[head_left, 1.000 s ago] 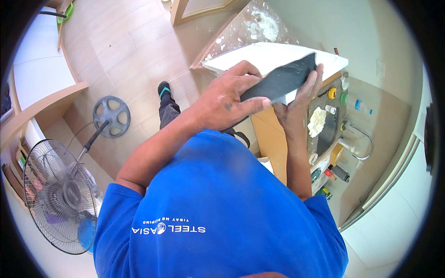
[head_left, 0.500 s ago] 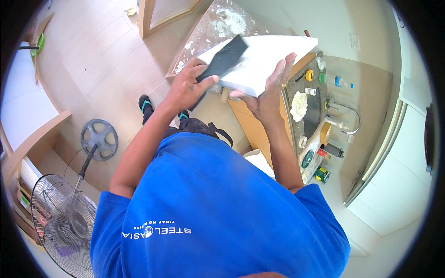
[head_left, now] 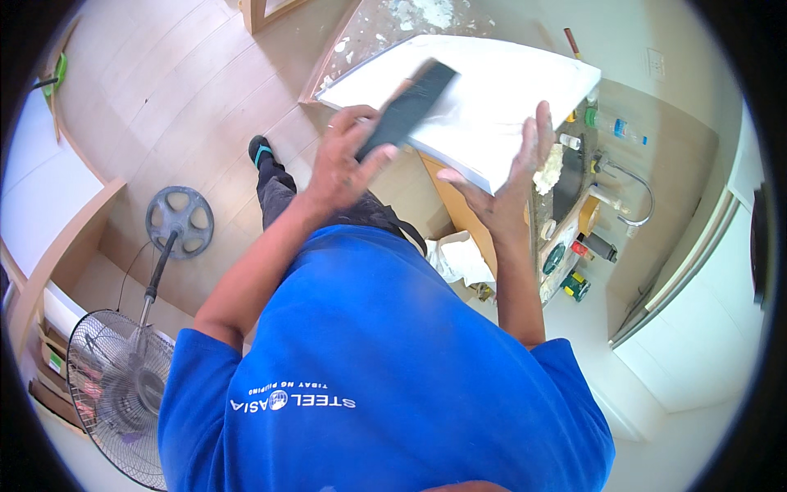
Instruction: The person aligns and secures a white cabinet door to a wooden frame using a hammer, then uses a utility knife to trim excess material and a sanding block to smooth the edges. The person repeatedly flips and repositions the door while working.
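Note:
A white flat panel (head_left: 508, 90) is held up before me, tilted, over the end of the counter. My right hand (head_left: 507, 197) grips its near right corner, thumb below and fingers up along the right edge. In my left hand (head_left: 338, 168) is a dark, flat sanding block (head_left: 410, 108), pinched between thumb and fingers. The block lies across the panel's left part, slightly blurred; whether its whole face touches the panel I cannot tell.
Behind the panel, a brown surface (head_left: 369, 33) carries white flakes. At right, the counter holds a sink with a curved faucet (head_left: 648, 197), a plastic bottle (head_left: 619, 129) and a crumpled pale lump (head_left: 548, 170). A standing fan (head_left: 123, 394) is at lower left; a white bag (head_left: 461, 258) lies below the counter.
The panel has shifted right with my right hand, showing more of its face. My left hand and the sanding block have moved slightly right. One foot has become hidden.

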The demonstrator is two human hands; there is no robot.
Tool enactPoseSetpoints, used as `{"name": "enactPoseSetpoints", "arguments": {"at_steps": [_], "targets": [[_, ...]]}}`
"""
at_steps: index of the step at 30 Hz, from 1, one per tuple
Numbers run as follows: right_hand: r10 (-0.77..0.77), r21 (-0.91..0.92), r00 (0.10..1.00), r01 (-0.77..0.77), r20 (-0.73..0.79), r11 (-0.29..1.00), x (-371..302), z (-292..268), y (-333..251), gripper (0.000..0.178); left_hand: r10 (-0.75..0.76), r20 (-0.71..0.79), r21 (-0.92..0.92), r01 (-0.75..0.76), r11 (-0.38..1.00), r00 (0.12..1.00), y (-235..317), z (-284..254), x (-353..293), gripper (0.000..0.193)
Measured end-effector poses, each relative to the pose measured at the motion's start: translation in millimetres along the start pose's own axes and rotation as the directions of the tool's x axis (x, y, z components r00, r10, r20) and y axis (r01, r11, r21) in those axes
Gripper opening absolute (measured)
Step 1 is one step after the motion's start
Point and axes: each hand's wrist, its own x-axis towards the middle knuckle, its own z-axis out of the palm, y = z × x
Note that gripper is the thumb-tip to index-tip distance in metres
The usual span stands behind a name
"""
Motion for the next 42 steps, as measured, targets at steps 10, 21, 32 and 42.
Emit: {"name": "enactPoseSetpoints", "arguments": {"at_steps": [10, 21, 32, 42], "targets": [[-0.017, -0.193, 0.998, 0.028, 0.061, 0.981, -4, -13, -4, 0.107, -0.448, -0.145, 0.239, 0.471, 0.849, 0.882, -260, 8, 11, 0.056], [-0.008, -0.246, 0.997, 0.028, 0.080, 0.969, -16, -16, -3, 0.099, -0.175, -0.013, -0.141, 0.172, 0.975, 0.984, -72, 6, -48, 0.046], [-0.032, -0.244, 0.998, 0.046, 0.063, 0.969, -24, -17, 0, 0.099, -0.230, -0.048, 0.176, 0.235, 0.956, 0.972, -268, 8, 13, 0.059], [-0.036, -0.221, 0.998, 0.046, 0.051, 0.974, -7, -15, -1, 0.095, -0.453, 0.265, 0.116, 0.439, 0.891, 0.851, -143, -49, -29, 0.057]]}}
